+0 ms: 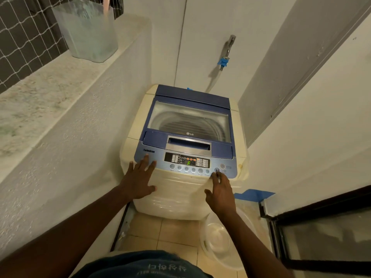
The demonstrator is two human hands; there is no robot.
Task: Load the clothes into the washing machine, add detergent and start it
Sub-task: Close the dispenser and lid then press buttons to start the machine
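A cream top-loading washing machine [172,193] with a blue lid [200,97] stands in a narrow corner, lid down. Through the lid's window I see the drum; no clothes are visible in it. The control panel [187,162] is lit, with orange lights and a green character on the display. My left hand [140,177] lies flat with spread fingers on the machine's front left corner. My right hand [221,190] has a fingertip on the round button [217,170] at the panel's right end. Neither hand holds anything.
A translucent plastic basket [86,31] sits on the marble ledge [40,93] at left. A tap with a blue hose fitting [223,62] is on the back wall. A clear plastic basin [218,239] lies on the tiled floor at right, next to a dark-framed door [321,213].
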